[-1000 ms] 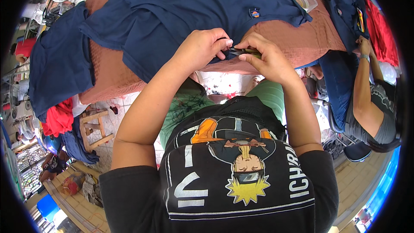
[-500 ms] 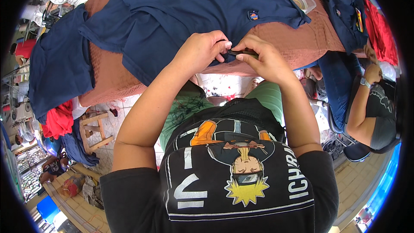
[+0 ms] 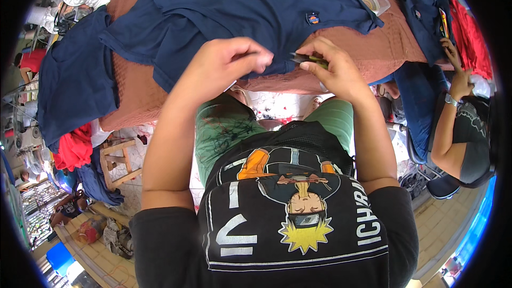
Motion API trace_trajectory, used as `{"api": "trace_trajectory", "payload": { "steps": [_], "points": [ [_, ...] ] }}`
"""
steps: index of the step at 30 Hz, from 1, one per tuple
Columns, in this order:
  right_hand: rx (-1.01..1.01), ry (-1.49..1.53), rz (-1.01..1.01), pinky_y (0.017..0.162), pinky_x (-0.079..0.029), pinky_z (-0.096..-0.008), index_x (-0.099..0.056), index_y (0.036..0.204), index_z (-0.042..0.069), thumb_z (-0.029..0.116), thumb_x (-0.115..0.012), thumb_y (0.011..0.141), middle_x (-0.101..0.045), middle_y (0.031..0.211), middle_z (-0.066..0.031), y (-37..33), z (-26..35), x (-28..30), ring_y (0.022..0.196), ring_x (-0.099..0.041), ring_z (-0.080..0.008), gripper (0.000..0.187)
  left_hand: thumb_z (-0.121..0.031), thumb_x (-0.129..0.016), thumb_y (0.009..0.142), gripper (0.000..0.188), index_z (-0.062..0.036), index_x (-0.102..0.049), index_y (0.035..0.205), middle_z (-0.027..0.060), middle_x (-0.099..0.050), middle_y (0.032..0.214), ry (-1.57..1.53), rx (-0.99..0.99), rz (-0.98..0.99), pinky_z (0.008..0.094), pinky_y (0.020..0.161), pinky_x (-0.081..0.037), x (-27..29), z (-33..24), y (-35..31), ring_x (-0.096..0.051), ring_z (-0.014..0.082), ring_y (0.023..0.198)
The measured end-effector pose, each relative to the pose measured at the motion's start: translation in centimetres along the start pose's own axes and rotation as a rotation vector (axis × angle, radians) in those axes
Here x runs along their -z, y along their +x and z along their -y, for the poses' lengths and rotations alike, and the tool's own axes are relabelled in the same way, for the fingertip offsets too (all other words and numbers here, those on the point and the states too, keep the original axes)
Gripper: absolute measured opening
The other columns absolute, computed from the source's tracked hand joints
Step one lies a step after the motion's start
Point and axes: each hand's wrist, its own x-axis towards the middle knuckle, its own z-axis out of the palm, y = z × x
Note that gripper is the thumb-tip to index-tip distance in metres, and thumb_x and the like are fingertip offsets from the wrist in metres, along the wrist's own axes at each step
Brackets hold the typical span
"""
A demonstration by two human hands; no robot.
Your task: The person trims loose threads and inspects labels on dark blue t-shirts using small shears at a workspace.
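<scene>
A navy blue garment [image 3: 213,10] with a small woven label [image 3: 312,18] lies spread over a table draped in brown quilted cloth [image 3: 136,90]. My right hand [image 3: 333,64], near the table's front edge, grips a small pair of thread snips [image 3: 314,61] with yellowish-green handles. The dark blades of the snips point left, toward my other hand. Over the garment's near edge, my left hand [image 3: 229,66] is closed, thumb against curled fingers. Its fingertips are slightly blurred, and anything between them is hidden.
A clear plastic box [image 3: 372,0] with a roll of tape stands at the table's far right. More navy garments [image 3: 77,74] hang over the left end. Another person [image 3: 461,133] sits at the right, hands by dark and red cloth. A wooden stool frame [image 3: 120,162] stands at the lower left.
My left hand has moved left, away from my right hand; they were together at the cloth's edge. The snips now show more plainly. The other person's hand has reached farther up.
</scene>
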Motion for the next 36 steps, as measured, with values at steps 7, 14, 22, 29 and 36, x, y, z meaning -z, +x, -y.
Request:
{"api": "trace_trajectory", "payload": {
  "steps": [7, 14, 22, 29, 36],
  "points": [
    [-0.073, 0.038, -0.077, 0.083, -0.049, -0.0341, -0.062, 0.107, 0.002, 0.007, -0.07, 0.082, -0.062, 0.097, -0.0115, -0.4, -0.1, 0.7, 0.091, -0.062, -0.0255, 0.026, -0.015, -0.067, 0.088, 0.023, -0.0001, -0.068, 0.105, 0.012, -0.07, 0.103, 0.461, -0.146, 0.219, 0.0269, 0.08, -0.051, 2.9, -1.9, -6.3, -0.068, 0.0196, 0.09],
    [-0.065, 0.188, -0.049, 0.08, -0.05, -0.0309, -0.061, 0.105, 0.001, 0.005, -0.067, 0.086, -0.066, 0.094, -0.0096, 0.1, 1.3, -0.4, 0.088, -0.064, -0.0192, 0.02, -0.013, -0.071, 0.083, 0.022, -0.0029, -0.068, 0.103, 0.0091, -0.066, 0.103, 0.482, -0.081, -0.311, 0.0313, 0.071, -0.052, -3.4, -1.4, -2.8, -0.066, 0.021, 0.081],
    [-0.257, 0.35, 0.026, 0.08, -0.051, -0.0294, -0.062, 0.102, 0.0, 0.006, -0.065, 0.089, -0.068, 0.092, -0.0076, -0.8, 0.9, -3.3, 0.089, -0.065, -0.0143, 0.014, -0.011, -0.071, 0.079, 0.019, -0.0069, -0.072, 0.098, 0.0041, -0.066, 0.109, 0.782, -0.192, -0.391, 0.0358, 0.085, -0.049, -4.7, 3.9, -0.5, -0.062, 0.0244, 0.094],
    [-0.142, 0.382, 0.017, 0.08, -0.051, -0.0308, -0.063, 0.105, 0.0, 0.007, -0.066, 0.088, -0.069, 0.094, -0.0087, -0.7, -1.1, -4.3, 0.09, -0.065, -0.0158, 0.018, -0.013, -0.071, 0.08, 0.009, -0.0067, -0.071, 0.087, 0.0036, -0.07, 0.1, 0.573, -0.255, -0.395, 0.0343, 0.083, -0.048, -4.3, 4.7, -1.3, -0.061, 0.0229, 0.088],
    [-0.101, 0.325, -0.03, 0.08, -0.05, -0.0314, -0.063, 0.105, 0.0, 0.009, -0.068, 0.088, -0.069, 0.095, -0.0089, -0.9, -0.4, -3.7, 0.089, -0.065, -0.0167, 0.02, -0.018, -0.075, 0.078, 0.022, -0.0019, -0.064, 0.069, 0.008, -0.067, 0.085, 0.354, -0.31, -0.129, 0.0311, 0.07, -0.048, 0.0, 0.4, -4.6, -0.06, 0.0188, 0.067]
  ]
}}
